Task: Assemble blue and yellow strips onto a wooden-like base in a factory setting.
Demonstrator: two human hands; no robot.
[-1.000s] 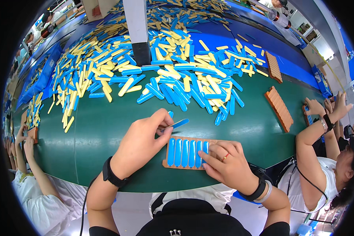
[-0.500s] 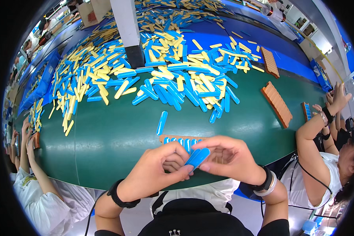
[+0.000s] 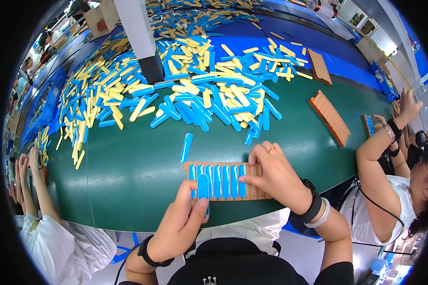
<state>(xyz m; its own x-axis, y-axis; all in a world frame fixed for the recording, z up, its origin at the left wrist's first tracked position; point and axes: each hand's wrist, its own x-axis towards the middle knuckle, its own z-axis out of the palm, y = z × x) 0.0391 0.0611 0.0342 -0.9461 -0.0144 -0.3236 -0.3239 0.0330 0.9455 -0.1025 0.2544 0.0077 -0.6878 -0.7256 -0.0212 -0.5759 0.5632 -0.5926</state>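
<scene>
Pinching a blue round-ended strip (image 3: 203,186) between thumb and bent fingers, our left hand (image 3: 181,211) holds it upright over the left part of a grooved brown tray (image 3: 257,191), which lies on the green tabletop (image 3: 138,171) close in front of us. Seven blue strips (image 3: 226,181) sit side by side in the tray's grooves, one partly covered by the held strip; the bare grooves are at the right. Our right hand (image 3: 277,175) is loosely spread over that end, thumb apart from the curled fingers, its tip at the last strip in the row; we cannot tell how hard it presses. A loose blue strip (image 3: 186,147) lies just beyond the tray's far left corner. Farther off, we see a heap of blue and yellow strips (image 3: 190,100) around a pale post (image 3: 137,31), and two orange-brown grooved trays (image 3: 330,118) to the right.
</scene>
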